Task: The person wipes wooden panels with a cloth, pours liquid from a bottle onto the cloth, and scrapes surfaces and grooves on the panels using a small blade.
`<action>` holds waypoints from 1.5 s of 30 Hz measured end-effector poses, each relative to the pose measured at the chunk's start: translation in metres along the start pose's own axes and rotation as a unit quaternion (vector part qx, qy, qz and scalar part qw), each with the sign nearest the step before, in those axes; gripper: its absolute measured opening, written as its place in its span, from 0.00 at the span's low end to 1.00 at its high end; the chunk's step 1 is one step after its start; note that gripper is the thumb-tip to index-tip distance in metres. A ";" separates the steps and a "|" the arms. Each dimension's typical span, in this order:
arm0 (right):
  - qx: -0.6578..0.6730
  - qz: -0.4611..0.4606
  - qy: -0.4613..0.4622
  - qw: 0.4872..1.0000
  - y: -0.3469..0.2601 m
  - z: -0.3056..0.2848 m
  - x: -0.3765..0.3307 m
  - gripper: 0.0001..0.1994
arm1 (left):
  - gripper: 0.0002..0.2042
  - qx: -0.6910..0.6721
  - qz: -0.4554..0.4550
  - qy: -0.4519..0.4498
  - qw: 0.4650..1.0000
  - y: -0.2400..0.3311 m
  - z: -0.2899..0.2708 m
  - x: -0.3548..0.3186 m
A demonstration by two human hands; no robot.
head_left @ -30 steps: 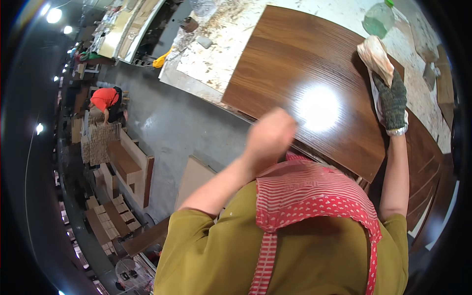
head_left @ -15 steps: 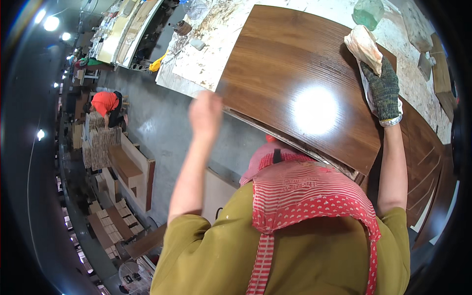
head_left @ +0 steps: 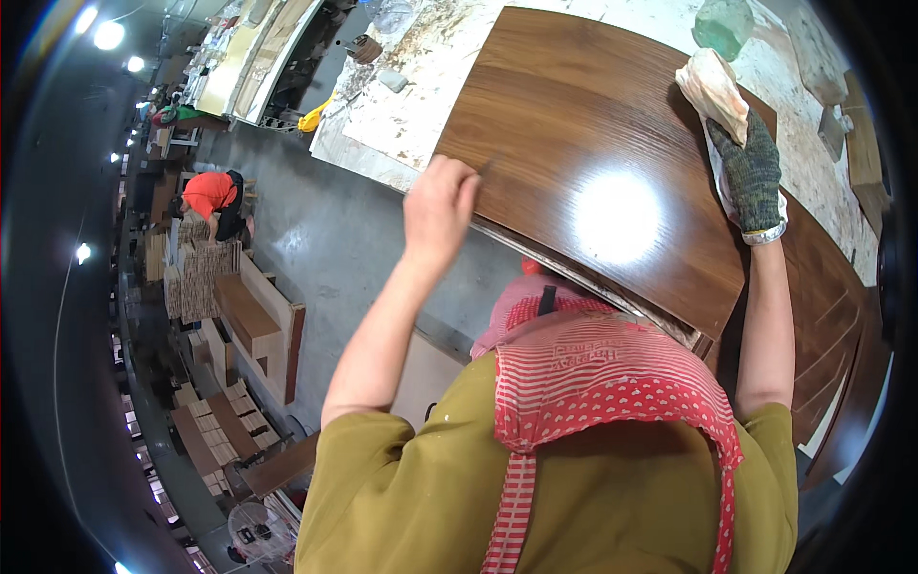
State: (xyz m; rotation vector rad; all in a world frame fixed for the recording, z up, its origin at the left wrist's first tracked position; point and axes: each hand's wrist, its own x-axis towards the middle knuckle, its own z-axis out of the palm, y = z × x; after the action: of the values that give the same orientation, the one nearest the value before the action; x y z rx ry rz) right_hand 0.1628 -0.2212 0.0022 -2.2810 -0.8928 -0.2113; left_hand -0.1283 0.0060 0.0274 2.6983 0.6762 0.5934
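Note:
A dark brown wood-grain panel lies on the worktable before me, with a bright glare on its surface. My left hand is bare and closed at the panel's left edge. A small dark sliver shows at its fingertips; I cannot make out what it is. At the panel's right side, my right hand wears a dark knitted glove with a white cuff. It is closed on a crumpled whitish rag, which rests over the panel's right edge.
The stained white worktable holds a greenish jar, a grey block and a brown round container. More brown panels lie to my right. On the left a person in an orange shirt bends over stacked boards.
My left hand has moved right and slightly forward, from beside the panel's left corner to its edge. My right hand and the rag have stayed nearly in place.

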 end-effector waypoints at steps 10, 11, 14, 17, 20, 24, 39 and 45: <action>-0.004 -0.017 0.014 1.000 0.012 0.001 -0.001 0.19 | 0.03 -0.086 0.090 -0.021 0.992 0.009 0.011 0.072; -0.007 -0.035 0.018 0.999 0.011 0.000 -0.002 0.19 | 0.04 -0.066 0.035 -0.020 0.997 -0.008 0.006 0.101; 0.020 -0.033 0.023 0.999 0.004 0.003 -0.001 0.18 | 0.05 -0.043 0.023 0.006 0.999 -0.058 0.019 0.165; 0.025 -0.019 0.008 0.999 0.003 0.000 -0.002 0.17 | 0.05 -0.034 -0.013 -0.040 0.999 -0.076 0.043 0.175; 0.013 -0.001 0.028 1.000 0.011 0.001 -0.007 0.18 | 0.05 -0.038 0.040 -0.112 0.992 -0.074 0.042 0.167; 0.028 -0.005 0.027 0.999 0.001 -0.002 -0.005 0.18 | 0.04 -0.042 0.001 -0.078 0.996 -0.074 0.035 0.171; -0.014 -0.003 0.031 0.999 0.012 0.011 -0.001 0.20 | 0.03 -0.061 0.043 -0.160 0.984 -0.034 -0.018 0.004; 0.384 -0.094 -0.059 0.917 -0.029 0.003 0.009 0.20 | 0.06 -0.022 -0.079 -0.028 0.996 -0.060 0.004 0.014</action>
State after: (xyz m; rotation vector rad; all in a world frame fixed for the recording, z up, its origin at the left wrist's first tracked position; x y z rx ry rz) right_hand 0.1500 -0.1983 0.0185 -1.4867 -1.0281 0.1786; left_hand -0.1379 0.0631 0.0060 2.5801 0.8414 0.4866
